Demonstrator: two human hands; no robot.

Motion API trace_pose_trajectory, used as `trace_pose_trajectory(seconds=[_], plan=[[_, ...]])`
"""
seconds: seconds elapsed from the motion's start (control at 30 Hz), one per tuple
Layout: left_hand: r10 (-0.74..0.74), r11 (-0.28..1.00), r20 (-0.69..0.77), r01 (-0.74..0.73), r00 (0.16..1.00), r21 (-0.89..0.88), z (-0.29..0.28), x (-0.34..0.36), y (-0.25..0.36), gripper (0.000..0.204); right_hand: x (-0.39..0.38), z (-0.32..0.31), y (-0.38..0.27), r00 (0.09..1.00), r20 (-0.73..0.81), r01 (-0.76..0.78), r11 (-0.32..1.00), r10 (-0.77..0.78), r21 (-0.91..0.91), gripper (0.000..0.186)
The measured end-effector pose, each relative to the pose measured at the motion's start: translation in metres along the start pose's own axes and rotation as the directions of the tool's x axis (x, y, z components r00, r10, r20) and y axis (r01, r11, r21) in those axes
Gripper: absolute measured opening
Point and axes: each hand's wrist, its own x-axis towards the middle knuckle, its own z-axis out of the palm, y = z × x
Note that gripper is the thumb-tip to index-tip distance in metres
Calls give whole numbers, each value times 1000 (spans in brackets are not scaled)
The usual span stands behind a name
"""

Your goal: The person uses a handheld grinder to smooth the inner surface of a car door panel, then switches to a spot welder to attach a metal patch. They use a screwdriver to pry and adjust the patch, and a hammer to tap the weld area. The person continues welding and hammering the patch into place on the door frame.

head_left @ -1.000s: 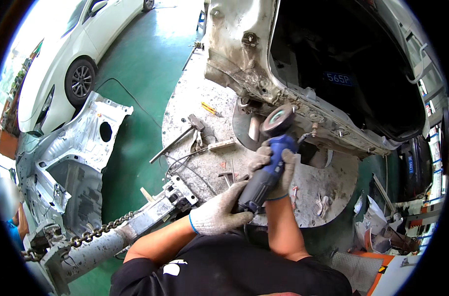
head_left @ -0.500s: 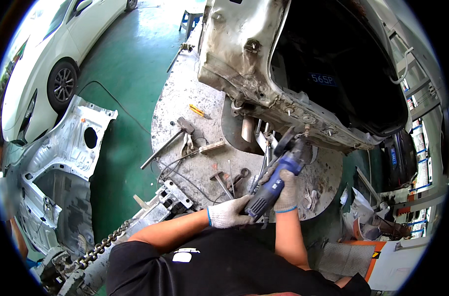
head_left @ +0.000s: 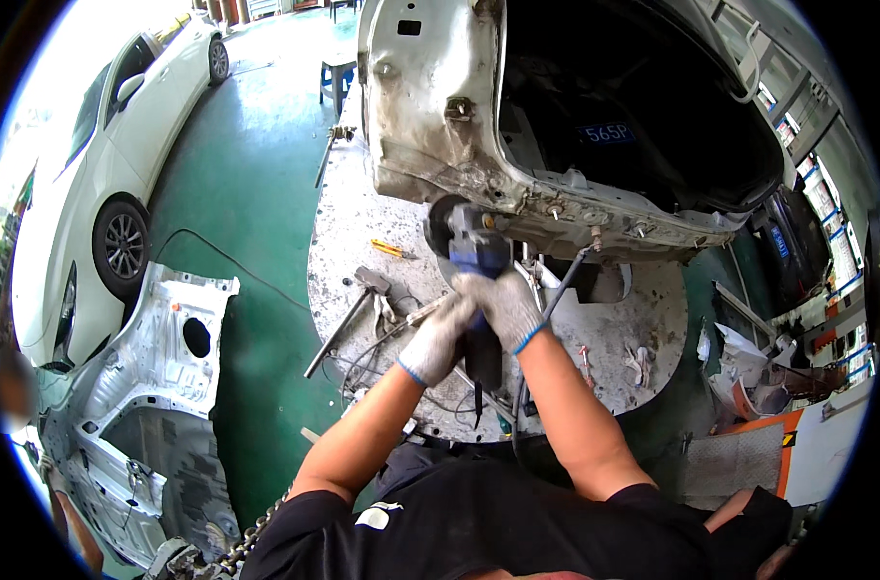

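– On the green floor [head_left: 261, 396] I see a white car [head_left: 135, 145]; where is the grinder [head_left: 480, 256]?
– My left hand [head_left: 440, 338] and right hand [head_left: 507, 307] are both clamped around it, near the car shell [head_left: 420, 145].

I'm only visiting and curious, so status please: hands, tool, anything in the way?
Left hand and right hand gripping blue grinder. Disc close to lower edge of car body; contact unclear. Hammer and yellow tool left of grinder, apart from it.

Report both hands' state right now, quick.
Left hand: closed, gloved, holding the angle grinder.
Right hand: closed, gloved, holding the same angle grinder.
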Motion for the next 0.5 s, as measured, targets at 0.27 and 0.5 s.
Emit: trace_pose_trajectory(seconds=[0.27,0.5], plan=[[224,975,-139,-221,965,34,43,64,83,58,78,19,-46,990,-53,93,898,-128,-431,44],[224,975,-112,-222,968,33,43,92,107,59,126,16,-46,986,6,134,762,-168,-634,32]])
